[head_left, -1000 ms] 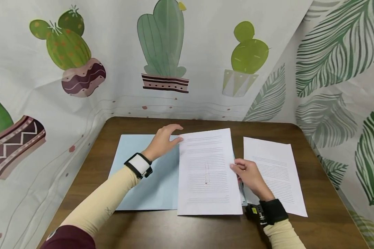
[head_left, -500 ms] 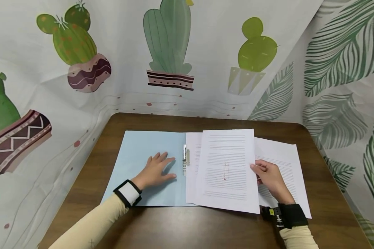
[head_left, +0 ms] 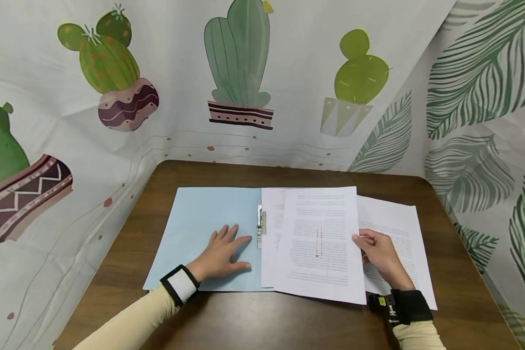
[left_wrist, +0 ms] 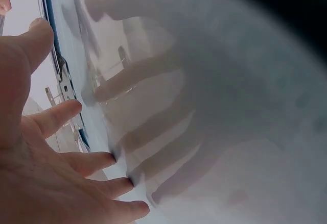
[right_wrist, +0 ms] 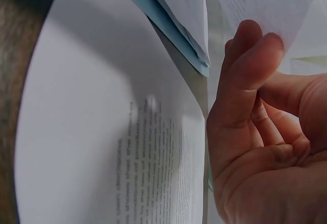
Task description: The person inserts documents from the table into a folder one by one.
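A light blue folder lies spread on the table, a metal clip along its fold. My left hand is on the bare left cover, its fingers spread; the left wrist view has the same hand beside the clip. With thumb and fingers, my right hand pinches the right edge of a printed sheet bearing red marks. That sheet overlaps other printed paper on the folder's right side. In the right wrist view, the pinched sheet rises above the fingertips.
Another printed sheet lies to the right on the brown wooden table, partly under the held sheet and my right hand. Behind the table's far edge hangs a white cloth printed with cacti and leaves.
The pinched sheet has shifted right, uncovering the clip and the paper beneath. My left hand has left the sheet's upper left corner and come down onto the folder's cover.
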Motion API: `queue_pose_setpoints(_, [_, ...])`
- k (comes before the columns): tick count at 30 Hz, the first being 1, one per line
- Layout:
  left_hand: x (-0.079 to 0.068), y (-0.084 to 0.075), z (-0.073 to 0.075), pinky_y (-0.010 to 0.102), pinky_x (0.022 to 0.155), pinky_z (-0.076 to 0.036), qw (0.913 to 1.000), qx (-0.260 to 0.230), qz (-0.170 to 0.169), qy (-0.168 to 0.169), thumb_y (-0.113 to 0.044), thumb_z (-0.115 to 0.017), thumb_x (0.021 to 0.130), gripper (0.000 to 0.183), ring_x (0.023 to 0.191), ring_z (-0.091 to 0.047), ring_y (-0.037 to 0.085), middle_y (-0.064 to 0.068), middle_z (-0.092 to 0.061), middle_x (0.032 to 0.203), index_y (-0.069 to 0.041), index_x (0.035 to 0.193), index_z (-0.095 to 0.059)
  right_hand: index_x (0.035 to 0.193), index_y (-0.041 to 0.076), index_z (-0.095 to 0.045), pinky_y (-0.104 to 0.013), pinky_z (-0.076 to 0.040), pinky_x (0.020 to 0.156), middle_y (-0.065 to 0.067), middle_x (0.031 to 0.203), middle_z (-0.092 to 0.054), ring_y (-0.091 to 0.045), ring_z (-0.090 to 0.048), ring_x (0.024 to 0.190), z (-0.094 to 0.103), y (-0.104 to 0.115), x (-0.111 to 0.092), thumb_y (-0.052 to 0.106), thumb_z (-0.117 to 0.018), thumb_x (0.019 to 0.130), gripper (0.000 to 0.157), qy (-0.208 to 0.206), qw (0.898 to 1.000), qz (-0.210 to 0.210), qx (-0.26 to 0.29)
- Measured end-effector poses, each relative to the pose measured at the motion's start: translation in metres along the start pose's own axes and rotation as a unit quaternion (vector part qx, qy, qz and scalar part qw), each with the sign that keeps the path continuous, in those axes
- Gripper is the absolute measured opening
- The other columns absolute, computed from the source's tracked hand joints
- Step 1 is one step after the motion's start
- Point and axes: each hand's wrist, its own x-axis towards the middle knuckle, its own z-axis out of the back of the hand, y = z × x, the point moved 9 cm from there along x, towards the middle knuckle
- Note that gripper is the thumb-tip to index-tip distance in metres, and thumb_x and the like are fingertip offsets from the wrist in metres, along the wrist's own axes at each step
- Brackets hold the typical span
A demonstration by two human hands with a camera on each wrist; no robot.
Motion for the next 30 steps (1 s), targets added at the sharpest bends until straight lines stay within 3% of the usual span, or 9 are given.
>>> queue_pose_setpoints(7, [-0.009,-0.014,-0.004,0.078,0.109,-0.021,0.9998,0.006,-0.016,0.007,-0.061,-0.078,0.083,0.081,0.145,-0.026,0.06,0.031,-0.033,0.16,-0.02,0.149,-0.055,0.133,-0.005,-0.061,-0.032,-0.055,0.059,-0.012,0.102,-0.076,-0.016,-0.065,0.072,0.009,-0.007,-0.004,0.02,-0.061,0.105,0.038,-0.006,1.0,-0.007,-0.01])
queue_pose_setpoints(14, [-0.021,-0.032,-0.013,0.079,0.108,-0.019,0.9976,0.01,-0.044,0.052,-0.069,-0.082,0.072,0.102,0.148,-0.019,0.059,0.033,-0.021,0.163,-0.021,0.155,-0.047,0.135,-0.005,-0.06,-0.033,-0.055,0.06,-0.013,0.105,-0.076,-0.016,-0.067,0.074,0.014,-0.011,-0.006,0.02,-0.061,0.105,0.04,-0.005,1.0,-0.01,-0.02])
queue_pose_setpoints(30, [-0.024,-0.031,-0.015,0.081,0.108,-0.018,0.9974,0.007,-0.04,0.06,-0.07,-0.085,0.067,0.107,0.149,-0.016,0.057,0.032,-0.019,0.165,-0.023,0.155,-0.047,0.135,-0.005,-0.06,-0.033,-0.056,0.061,-0.014,0.104,-0.076,-0.017,-0.067,0.075,0.014,-0.008,-0.004,0.023,-0.061,0.105,0.041,-0.004,1.0,-0.01,-0.023])
